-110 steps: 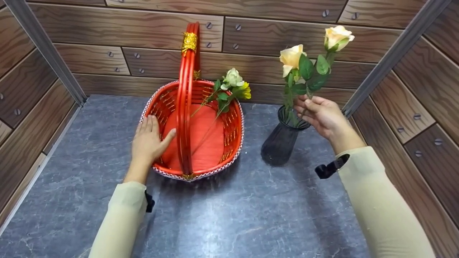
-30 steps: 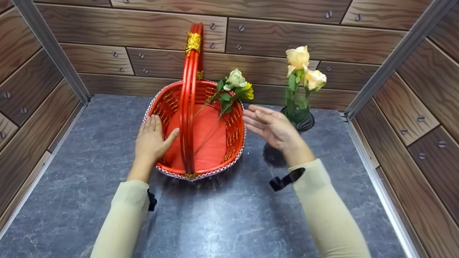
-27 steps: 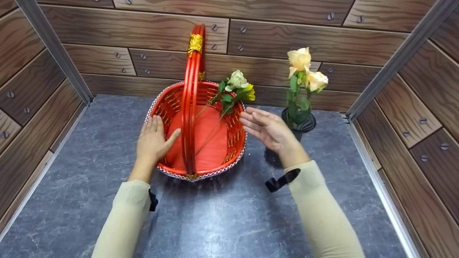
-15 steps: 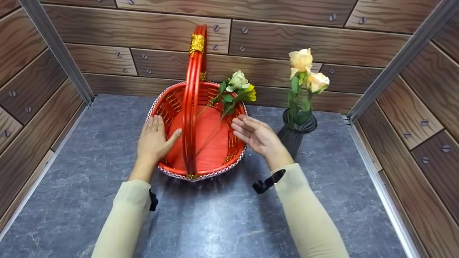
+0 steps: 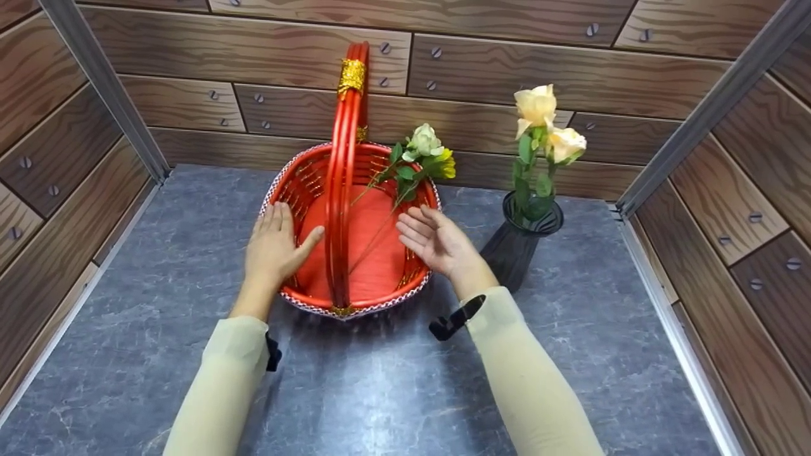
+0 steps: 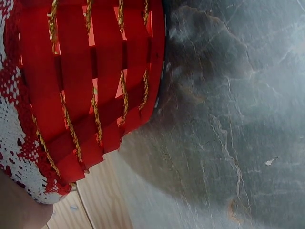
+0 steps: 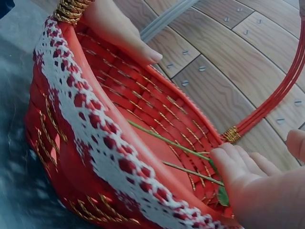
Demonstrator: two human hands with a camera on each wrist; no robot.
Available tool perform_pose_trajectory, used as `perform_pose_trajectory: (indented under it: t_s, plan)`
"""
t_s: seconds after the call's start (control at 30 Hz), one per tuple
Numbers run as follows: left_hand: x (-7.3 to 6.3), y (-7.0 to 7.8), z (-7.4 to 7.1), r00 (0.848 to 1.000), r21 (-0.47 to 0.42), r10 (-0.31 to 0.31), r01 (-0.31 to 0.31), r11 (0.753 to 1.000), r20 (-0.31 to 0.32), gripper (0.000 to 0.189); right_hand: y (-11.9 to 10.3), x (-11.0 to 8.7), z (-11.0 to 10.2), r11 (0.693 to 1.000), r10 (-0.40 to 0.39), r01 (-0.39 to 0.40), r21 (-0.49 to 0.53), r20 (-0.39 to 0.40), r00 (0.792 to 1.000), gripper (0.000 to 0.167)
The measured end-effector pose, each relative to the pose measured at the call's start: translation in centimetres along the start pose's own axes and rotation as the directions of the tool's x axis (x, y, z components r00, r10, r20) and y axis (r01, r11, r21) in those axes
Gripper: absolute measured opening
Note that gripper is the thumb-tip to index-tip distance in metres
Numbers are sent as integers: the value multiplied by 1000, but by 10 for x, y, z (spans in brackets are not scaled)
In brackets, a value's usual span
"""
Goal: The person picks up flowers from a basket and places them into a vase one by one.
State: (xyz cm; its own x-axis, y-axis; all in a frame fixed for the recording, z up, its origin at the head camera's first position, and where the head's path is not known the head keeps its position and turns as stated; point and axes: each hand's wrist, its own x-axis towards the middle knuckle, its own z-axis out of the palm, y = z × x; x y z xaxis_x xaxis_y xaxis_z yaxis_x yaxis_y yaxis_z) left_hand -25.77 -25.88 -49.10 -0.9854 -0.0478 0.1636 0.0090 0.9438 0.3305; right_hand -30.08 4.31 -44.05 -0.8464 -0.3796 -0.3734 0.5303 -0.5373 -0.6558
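Note:
My left hand (image 5: 272,250) rests on the left rim of a red woven basket (image 5: 378,269), fingers straight and thumb spread inward. Over the basket's right rim is my right hand (image 5: 440,244), its fingers loosely extended and holding nothing. Close beyond those fingers, a pale green-white flower (image 5: 424,140) and a yellow flower (image 5: 447,164) lean on the back right rim. Their thin green stems (image 7: 169,140) reach down into the basket. A dark ribbed vase (image 5: 514,256) stands to the right, holding two cream-peach roses (image 5: 536,106); my right forearm partly overlaps its base.
A tall red handle (image 5: 344,158) with gold wrapping arches over the basket. Wood-patterned walls (image 5: 507,66) enclose the grey marbled table (image 5: 355,392) at the back and sides. White lace trim (image 7: 107,157) runs along the basket's outer edge.
Earlier my right hand held a rose stem at the vase; it has let go and moved left to the basket. Both roses now stand in the vase. My left hand stays on the rim.

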Motion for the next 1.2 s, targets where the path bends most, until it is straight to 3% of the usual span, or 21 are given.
perform_pose_trajectory:
  t_s: [0.33, 1.2]
  plan:
    - [1, 0, 0, 1000, 4, -5, 5, 1000, 11, 103, 11, 16, 6, 999, 10, -9, 40, -14, 1000, 61]
    - [1, 0, 2, 1000, 2, -15, 15, 1000, 16, 104, 18, 48, 9, 998, 70, -70, 3, -117, 991, 71]
